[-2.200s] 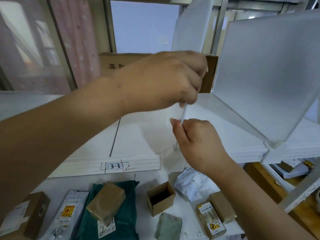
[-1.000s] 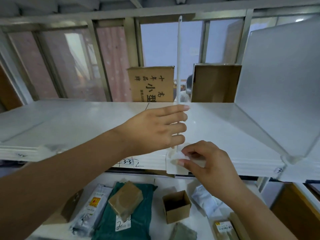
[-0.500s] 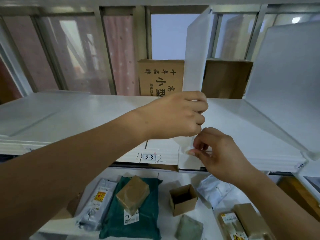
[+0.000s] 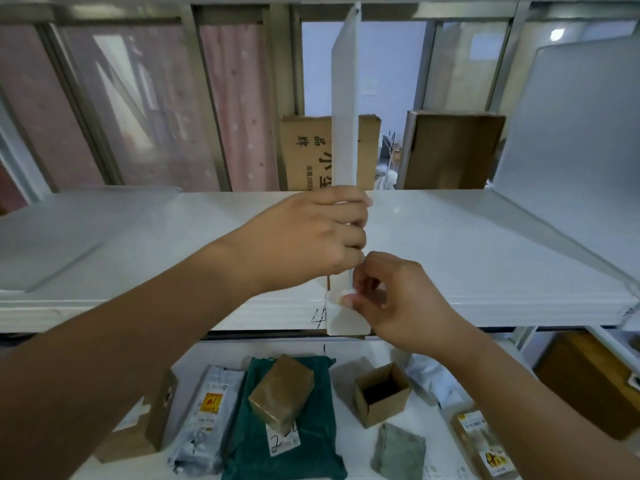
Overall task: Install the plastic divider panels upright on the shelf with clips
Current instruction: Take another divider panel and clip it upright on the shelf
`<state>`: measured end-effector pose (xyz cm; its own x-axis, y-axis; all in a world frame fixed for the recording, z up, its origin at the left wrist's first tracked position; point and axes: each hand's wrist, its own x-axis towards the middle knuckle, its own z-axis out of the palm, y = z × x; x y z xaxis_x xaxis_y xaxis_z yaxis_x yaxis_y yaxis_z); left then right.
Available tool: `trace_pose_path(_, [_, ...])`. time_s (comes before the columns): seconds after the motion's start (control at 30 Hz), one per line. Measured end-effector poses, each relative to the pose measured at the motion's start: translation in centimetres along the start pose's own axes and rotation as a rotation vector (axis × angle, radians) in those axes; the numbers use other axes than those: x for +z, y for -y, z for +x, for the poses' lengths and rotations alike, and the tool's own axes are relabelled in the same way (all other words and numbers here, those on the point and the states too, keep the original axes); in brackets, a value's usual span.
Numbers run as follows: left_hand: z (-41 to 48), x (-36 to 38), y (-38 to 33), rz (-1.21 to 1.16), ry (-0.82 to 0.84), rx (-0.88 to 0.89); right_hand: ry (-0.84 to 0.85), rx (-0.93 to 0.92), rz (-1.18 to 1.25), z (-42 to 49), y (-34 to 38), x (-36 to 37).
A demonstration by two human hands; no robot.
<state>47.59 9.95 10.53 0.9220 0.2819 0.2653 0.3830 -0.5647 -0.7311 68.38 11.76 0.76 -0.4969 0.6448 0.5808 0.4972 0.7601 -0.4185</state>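
Note:
A white plastic divider panel [image 4: 344, 98] stands upright on the white shelf [image 4: 467, 244], seen nearly edge-on at the centre. My left hand [image 4: 311, 237] grips the panel's front edge just above the shelf. Below it, my right hand [image 4: 391, 299] pinches a small translucent clip [image 4: 341, 297] at the panel's foot, on the shelf's front lip. A white clip piece [image 4: 346, 322] hangs over that lip. A second divider panel [image 4: 571, 140] stands upright at the right.
Two cardboard boxes [image 4: 450, 150] stand behind the shelf. On the lower shelf lie a green bag [image 4: 311, 438], a brown parcel [image 4: 282, 393], a small open carton [image 4: 381, 393] and several wrapped packages. A metal upright [image 4: 207, 98] rises at the back left.
The panel has turned from angled to nearly edge-on and upright. My right hand has dropped lower to the clip at the shelf's lip. My left hand still holds the panel's edge.

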Motion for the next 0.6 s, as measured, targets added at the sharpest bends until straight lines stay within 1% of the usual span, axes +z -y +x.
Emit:
trace_pose_path(0.07, [0.4,0.1,-0.1,-0.044,0.004,-0.004,-0.026,0.031,0.034,-0.2,0.2,0.4])
trace_pose_path(0.1, [0.4,0.2,-0.1,-0.065,-0.004,-0.005,-0.047,0.042,0.003,-0.3,0.5,0.9])
trace_pose_path(0.2, [-0.1,0.9,-0.1,-0.100,-0.062,-0.018,-0.152,0.098,-0.207,-0.2,1.4,2.4])
trace_pose_path(0.27, [-0.2,1.1,-0.3,-0.112,-0.102,-0.036,-0.189,0.140,-0.262,0.0,1.8,2.9])
trace_pose_path(0.4, [0.4,1.2,-0.2,-0.151,-0.115,-0.038,-0.170,0.198,-0.236,0.4,1.9,3.4])
trace_pose_path(0.6, [0.9,1.2,-0.4,-0.147,-0.116,-0.023,-0.165,0.174,-0.152,0.1,1.4,3.5])
